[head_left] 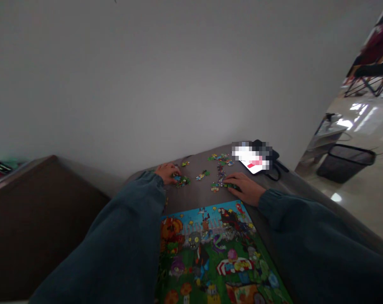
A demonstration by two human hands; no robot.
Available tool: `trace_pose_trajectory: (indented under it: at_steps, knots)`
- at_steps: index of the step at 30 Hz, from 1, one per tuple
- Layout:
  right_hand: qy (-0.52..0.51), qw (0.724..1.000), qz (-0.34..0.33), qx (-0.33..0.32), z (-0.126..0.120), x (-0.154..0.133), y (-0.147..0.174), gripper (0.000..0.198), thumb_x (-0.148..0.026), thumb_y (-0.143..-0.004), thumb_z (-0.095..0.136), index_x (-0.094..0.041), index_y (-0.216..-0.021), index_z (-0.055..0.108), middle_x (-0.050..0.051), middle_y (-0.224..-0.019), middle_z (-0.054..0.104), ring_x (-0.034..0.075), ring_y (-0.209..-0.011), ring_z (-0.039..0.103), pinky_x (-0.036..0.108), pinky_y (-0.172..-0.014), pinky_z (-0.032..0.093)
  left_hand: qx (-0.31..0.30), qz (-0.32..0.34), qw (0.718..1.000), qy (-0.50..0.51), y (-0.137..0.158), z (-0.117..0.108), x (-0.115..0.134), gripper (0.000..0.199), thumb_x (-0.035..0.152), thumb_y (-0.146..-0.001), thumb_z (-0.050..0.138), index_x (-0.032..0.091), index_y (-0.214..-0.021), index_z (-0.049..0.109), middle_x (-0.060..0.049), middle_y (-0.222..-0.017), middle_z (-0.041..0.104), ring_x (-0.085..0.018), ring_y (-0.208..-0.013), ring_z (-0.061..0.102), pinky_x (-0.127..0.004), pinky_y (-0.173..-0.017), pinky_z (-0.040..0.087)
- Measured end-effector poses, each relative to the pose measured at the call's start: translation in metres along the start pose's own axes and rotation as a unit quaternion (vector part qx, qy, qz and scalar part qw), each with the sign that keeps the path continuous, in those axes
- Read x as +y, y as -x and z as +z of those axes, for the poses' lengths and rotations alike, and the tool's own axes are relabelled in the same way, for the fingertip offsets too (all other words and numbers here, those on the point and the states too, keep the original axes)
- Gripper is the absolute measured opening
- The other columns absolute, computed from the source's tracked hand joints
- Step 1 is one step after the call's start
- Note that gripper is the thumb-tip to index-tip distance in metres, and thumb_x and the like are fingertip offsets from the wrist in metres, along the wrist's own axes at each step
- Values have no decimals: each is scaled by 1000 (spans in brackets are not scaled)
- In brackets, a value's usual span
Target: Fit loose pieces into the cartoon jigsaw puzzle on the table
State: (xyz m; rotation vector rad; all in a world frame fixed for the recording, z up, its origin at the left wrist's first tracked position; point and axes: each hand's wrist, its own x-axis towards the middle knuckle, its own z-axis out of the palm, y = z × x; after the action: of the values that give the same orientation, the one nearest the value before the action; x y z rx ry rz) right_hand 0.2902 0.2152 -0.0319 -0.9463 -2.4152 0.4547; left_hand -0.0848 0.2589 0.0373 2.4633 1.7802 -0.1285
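Observation:
My left hand (167, 173) rests at the far left of the grey surface, its fingers curled onto a blue-and-green jigsaw piece at the edge of a small pile of jigsaw pieces (183, 182). Across from it, my right hand (244, 187) lies palm down with fingers stretched out, covering part of some green pieces (231, 186). Beside those fingertips runs a cluster of purple-grey pieces (221, 173). Between the hands lie a few joined pieces (202, 175). Closer to me is a colourful cartoon picture sheet (207, 253), flat on the surface.
More pieces (223, 158) lie toward the wall (178, 84). A phone (256, 165) with a lit screen sits at the back right beside a dark strapped object (275, 154). A brown panel (45, 223) stands left; a wastebasket (346, 162) is on the floor at right.

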Motion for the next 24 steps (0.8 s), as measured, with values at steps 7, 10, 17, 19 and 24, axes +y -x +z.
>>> trace_pose_trajectory:
  at_steps: [7, 10, 17, 19, 24]
  knots:
    - [0, 1000, -7, 2, 3, 6, 0, 36, -28, -93, 54, -22, -122, 73, 15, -122, 68, 33, -117, 61, 57, -106, 48, -41, 0, 997, 70, 10, -5, 6, 37, 37, -98, 64, 17, -129, 59, -11, -129, 62, -25, -109, 64, -47, -91, 57]
    - [1, 1000, -8, 4, 1, 5, 0, 36, -26, -92, 54, -21, -121, 73, 15, -122, 68, 32, -117, 61, 56, -106, 48, -51, 28, 990, 130, 27, -20, 15, 36, 37, -98, 63, 16, -127, 60, -11, -127, 63, -25, -107, 65, -46, -90, 58]
    - [24, 999, -12, -17, -2, 4, 1, 39, -28, -94, 50, -16, -125, 71, 17, -123, 68, 33, -117, 61, 56, -106, 46, -80, 114, 958, 251, 119, -25, 52, 20, 26, -97, 59, 24, -111, 74, -2, -102, 74, -15, -90, 70, -26, -81, 55]
    - [27, 999, -7, -20, -3, 2, 1, 40, -28, -94, 50, -15, -125, 71, 18, -124, 67, 33, -118, 61, 56, -106, 46, -73, 121, 952, 270, 132, -12, 64, 23, 22, -96, 59, 26, -112, 75, -2, -103, 75, -15, -92, 69, -25, -81, 54]
    - [30, 999, 1, -28, -7, -2, 2, 40, -28, -94, 50, -17, -126, 71, 17, -124, 67, 32, -119, 60, 55, -107, 45, -36, 107, 948, 297, 134, 24, 78, 29, 17, -96, 53, 24, -114, 75, -3, -105, 75, -16, -95, 68, -26, -86, 53]
